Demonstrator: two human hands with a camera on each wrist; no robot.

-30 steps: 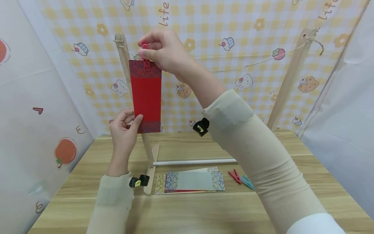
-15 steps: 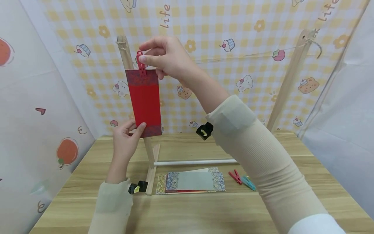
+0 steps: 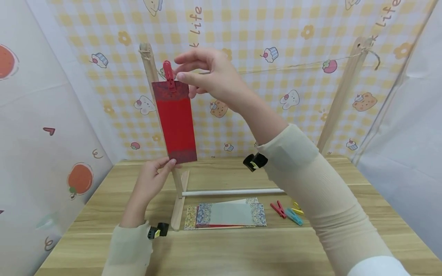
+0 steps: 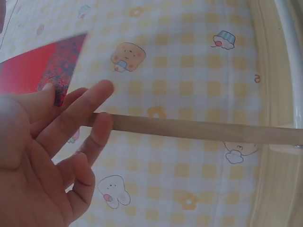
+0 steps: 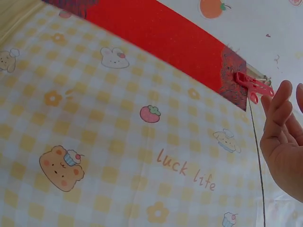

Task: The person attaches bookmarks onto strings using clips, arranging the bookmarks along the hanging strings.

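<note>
A red paper card (image 3: 177,124) with patterned bands at both ends hangs from the string (image 3: 276,69), near the left post (image 3: 149,65). A red clothespin (image 3: 169,76) clips its top edge. My left hand (image 3: 151,179) pinches the card's lower left corner between thumb and finger; in the left wrist view the other fingers stand loosely bent away from the card (image 4: 28,71). Just right of the clothespin is my right hand (image 3: 215,74), its fingers spread and holding nothing. In the right wrist view a small gap shows between those fingers and the clothespin (image 5: 253,86).
A wooden stand with a right post (image 3: 343,96) and a white crossbar (image 3: 231,191) holds the string. Several patterned cards (image 3: 231,214) lie stacked on the table (image 3: 221,253). Red (image 3: 278,209), blue (image 3: 294,217) and yellow (image 3: 297,208) clothespins lie right of them.
My right hand has let go of the red clothespin and moved right, away from it. My left hand has slid down to the card's bottom corner. The yellow clothespin has come into sight.
</note>
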